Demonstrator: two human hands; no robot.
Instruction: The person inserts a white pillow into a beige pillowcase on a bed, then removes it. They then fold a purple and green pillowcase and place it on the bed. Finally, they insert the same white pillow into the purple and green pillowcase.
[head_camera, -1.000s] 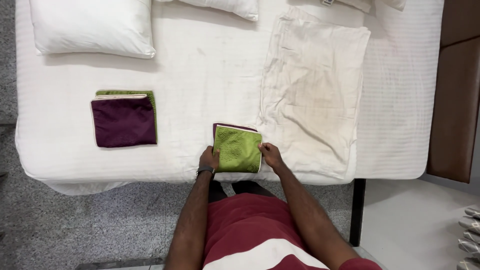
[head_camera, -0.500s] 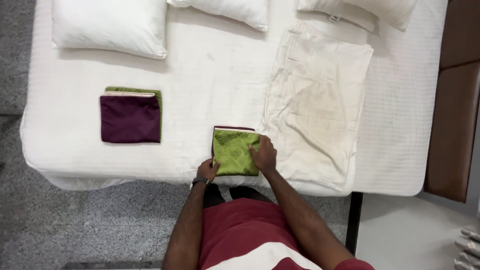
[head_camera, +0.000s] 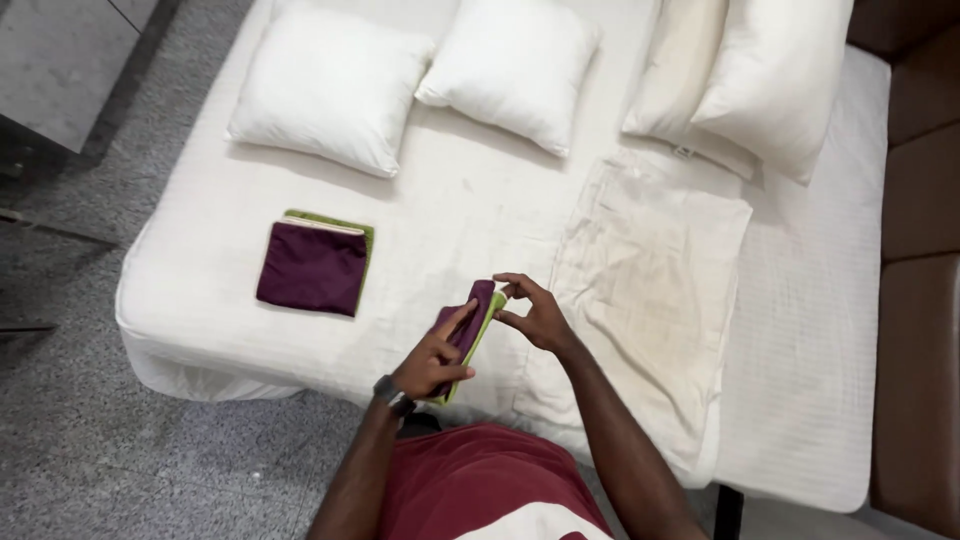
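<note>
Both hands grasp the folded maroon-and-green cloth cover, lifted on edge above the near side of the white bed: my left hand pinches its near end, my right hand its far corner. Squaring the edges calls for even tension, I judge.

The left hand covers the lower end of the folded green and purple cloth. On the left, a purple cloth hides all but a green sliver beneath. The upper-right pillows run off the top edge, and the bed is cut off there too.
</note>
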